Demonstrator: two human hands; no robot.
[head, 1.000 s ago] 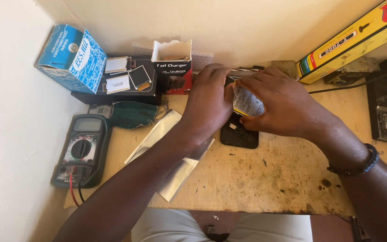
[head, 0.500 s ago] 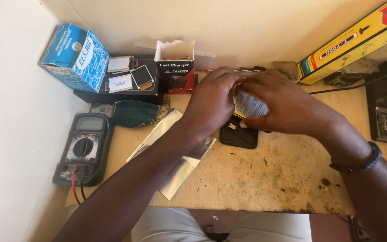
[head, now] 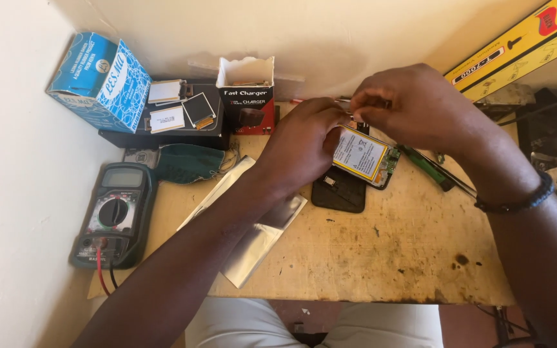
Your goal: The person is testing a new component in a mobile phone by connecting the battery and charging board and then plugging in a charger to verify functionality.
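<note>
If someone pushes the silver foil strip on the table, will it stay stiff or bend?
The foil strip looks thin and already creased, so it would probably bend, not slide stiffly. It seems very light; a push may lift or crumple it. One end lies under the left forearm, which could pin it.

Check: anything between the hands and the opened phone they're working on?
Nothing visible. The left hand already grips the opened phone at its left edge, and the right hand pinches at its top edge. The black back cover lies beneath, out of the way.

right hand (head: 414,106) lifted off the phone (head: 363,156), its yellow-edged battery (head: 358,154) now uncovered
</note>
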